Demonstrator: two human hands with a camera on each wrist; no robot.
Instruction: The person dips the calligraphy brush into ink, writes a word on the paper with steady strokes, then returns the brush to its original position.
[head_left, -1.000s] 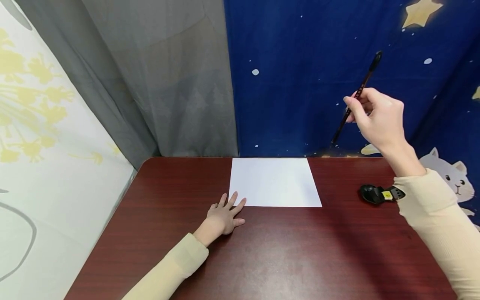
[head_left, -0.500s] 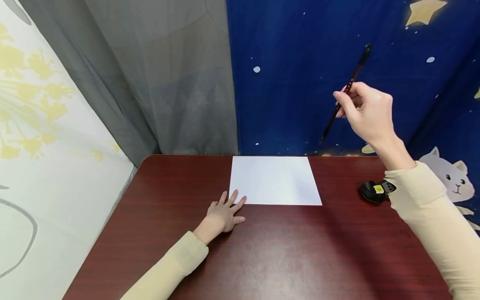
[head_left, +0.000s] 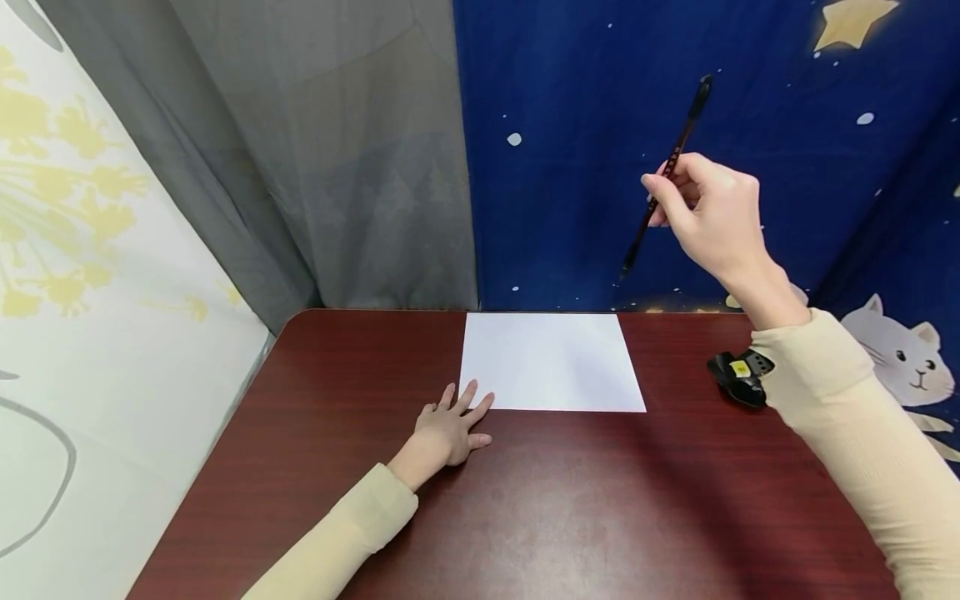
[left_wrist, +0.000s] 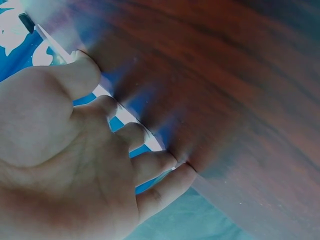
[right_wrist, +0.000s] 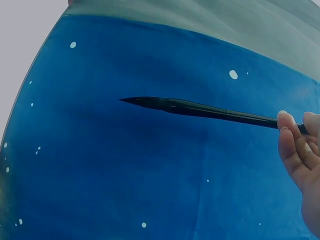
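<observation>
Within the right hand (head_left: pixel 716 212), 1 slender, pointed brush (right_wrist: pixel 210 111).

Looks like a curtained-off nook, can't tell if it's a home or studio tbh: grey curtain (head_left: pixel 367 167), blue starry curtain (head_left: pixel 555 217) with a cartoon cat (head_left: pixel 909 360), white flowery cloth (head_left: pixel 142 417), dark reddish table (head_left: pixel 352 367) right up against them.

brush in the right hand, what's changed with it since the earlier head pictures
The right hand has carried the brush leftward and slightly up in the head view, its lower end coming nearer the right side of the white paper. Nothing was taken hold of or let go. The left hand stays spread at the paper's near left corner, and the paper remains blank.
</observation>
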